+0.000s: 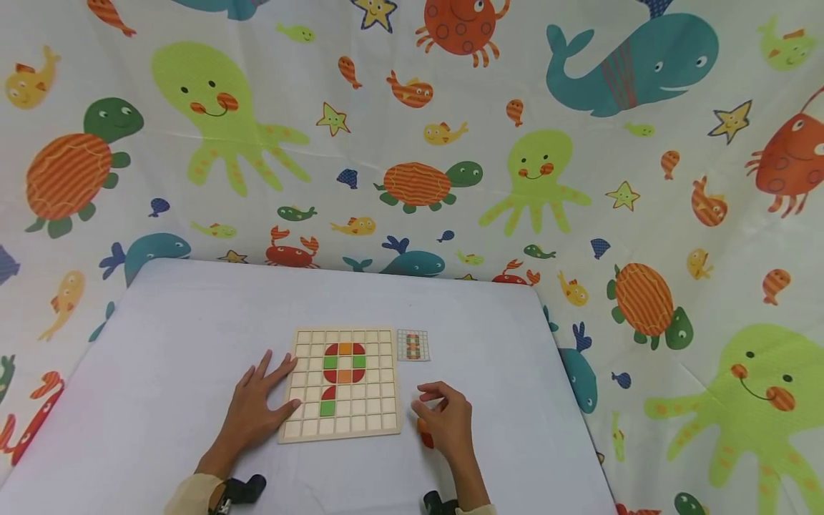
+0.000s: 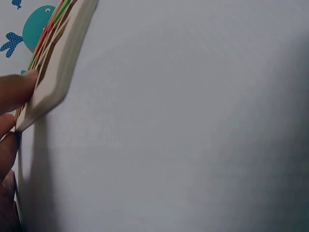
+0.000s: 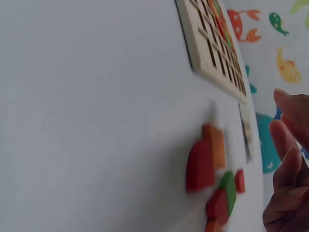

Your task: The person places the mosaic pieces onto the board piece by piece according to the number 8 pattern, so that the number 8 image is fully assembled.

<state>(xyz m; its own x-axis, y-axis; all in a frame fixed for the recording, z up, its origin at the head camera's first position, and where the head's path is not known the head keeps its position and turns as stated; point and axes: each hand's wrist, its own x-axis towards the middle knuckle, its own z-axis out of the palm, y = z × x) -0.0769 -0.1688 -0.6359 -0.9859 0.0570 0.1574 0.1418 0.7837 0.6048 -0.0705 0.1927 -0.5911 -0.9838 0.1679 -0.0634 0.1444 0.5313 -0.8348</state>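
A pale wooden grid board (image 1: 380, 422) lies on the white table. Inside its squares, red, orange and green pieces form a ring, and below that sit a red piece (image 1: 329, 393) and a green piece (image 1: 327, 408). My left hand (image 1: 254, 404) rests at the board's left edge with spread fingers, its thumb (image 2: 17, 92) touching the frame. Right of the board hovers my right hand (image 1: 447, 422), thumb and forefinger near each other, nothing visible between them. Loose pieces lie beneath it, among them a red block (image 3: 200, 166), an orange block (image 3: 218, 147) and a green block (image 3: 228, 191).
A small printed card (image 1: 413, 345) with a coloured grid pattern lies by the board's upper right corner. White cloth covers the table (image 1: 502, 357). Behind it hangs a curtain (image 1: 257, 214) printed with sea animals. Dark wrist devices (image 1: 247, 488) sit on both forearms.
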